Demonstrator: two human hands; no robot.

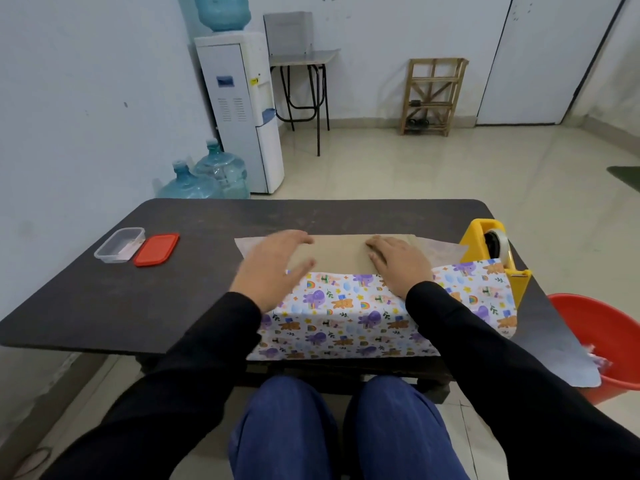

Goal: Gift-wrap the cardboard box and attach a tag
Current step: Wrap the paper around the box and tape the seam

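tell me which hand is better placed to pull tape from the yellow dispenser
Right, probably. The yellow tape dispenser stands just beyond the right hand, which lies flat on the cardboard box. The left hand is over the box's left end and would have to cross over.

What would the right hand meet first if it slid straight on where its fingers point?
Probably nothing: the right hand points away, slightly left, across the cardboard box; past its far edge only bare table shows, though depth is unclear.
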